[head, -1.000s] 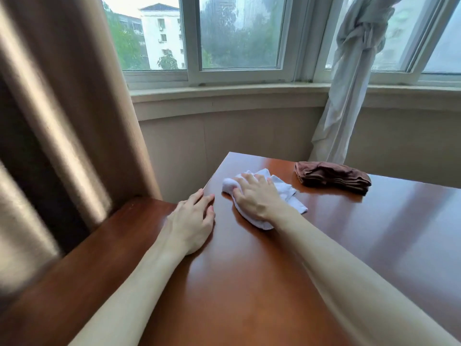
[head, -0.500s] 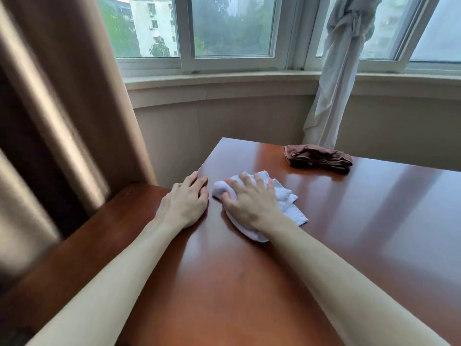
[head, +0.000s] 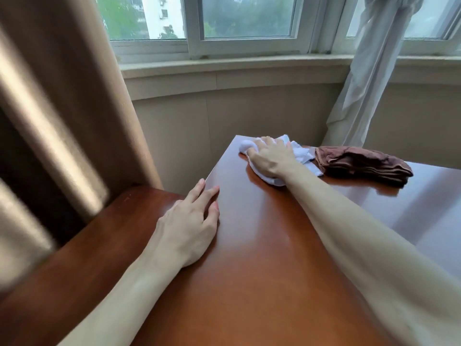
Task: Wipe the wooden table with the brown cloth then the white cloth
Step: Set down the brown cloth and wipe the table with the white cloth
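The right hand (head: 272,158) is being pressed down on the white cloth (head: 300,154), with the fingers curled over the bunched fabric at the far left corner of the wooden counter (head: 262,258). The left hand (head: 189,228) is being rested flat on the counter near its left edge, fingers relaxed and spread, nothing held. The brown cloth (head: 361,164) is lying folded on the counter just to the right of the white cloth, apparently touching it. A tan curtain (head: 62,96) is hanging at the left, and a pale sheer curtain (head: 366,78) is tied up by the window (head: 247,18) behind.
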`<state>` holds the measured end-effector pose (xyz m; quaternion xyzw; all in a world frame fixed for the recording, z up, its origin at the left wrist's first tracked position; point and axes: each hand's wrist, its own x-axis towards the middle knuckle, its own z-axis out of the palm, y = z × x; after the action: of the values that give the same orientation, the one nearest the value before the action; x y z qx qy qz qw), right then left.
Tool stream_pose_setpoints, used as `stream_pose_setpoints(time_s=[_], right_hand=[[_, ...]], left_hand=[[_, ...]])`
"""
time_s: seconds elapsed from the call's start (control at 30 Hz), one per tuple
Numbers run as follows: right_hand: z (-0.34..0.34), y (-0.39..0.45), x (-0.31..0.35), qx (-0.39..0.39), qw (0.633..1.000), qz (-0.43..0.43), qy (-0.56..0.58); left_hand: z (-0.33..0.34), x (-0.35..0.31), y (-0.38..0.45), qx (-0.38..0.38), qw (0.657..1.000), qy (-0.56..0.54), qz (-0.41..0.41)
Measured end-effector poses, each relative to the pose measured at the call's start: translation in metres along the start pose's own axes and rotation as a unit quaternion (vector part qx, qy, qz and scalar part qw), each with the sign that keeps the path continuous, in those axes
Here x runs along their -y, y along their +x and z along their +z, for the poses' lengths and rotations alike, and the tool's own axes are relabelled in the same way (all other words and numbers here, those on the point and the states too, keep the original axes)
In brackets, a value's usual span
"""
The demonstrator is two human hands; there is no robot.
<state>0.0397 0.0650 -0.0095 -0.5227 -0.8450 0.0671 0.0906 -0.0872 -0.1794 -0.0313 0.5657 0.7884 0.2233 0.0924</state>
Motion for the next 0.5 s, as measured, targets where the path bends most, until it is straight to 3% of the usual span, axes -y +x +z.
stream_pose_setpoints(time_s=[0.37,0.5], right_hand=[[-0.005,-0.240,0.051,0.004,0.988,-0.150,0.019],[-0.012,-0.285,0.050,0.037,0.983,-0.175,0.033]], left_hand=[[-0.008,-0.004,-0.003,0.022,0.999,-0.001,-0.030],[-0.012,-0.014,-0.013,0.014,1.000,-0.002,-0.023]])
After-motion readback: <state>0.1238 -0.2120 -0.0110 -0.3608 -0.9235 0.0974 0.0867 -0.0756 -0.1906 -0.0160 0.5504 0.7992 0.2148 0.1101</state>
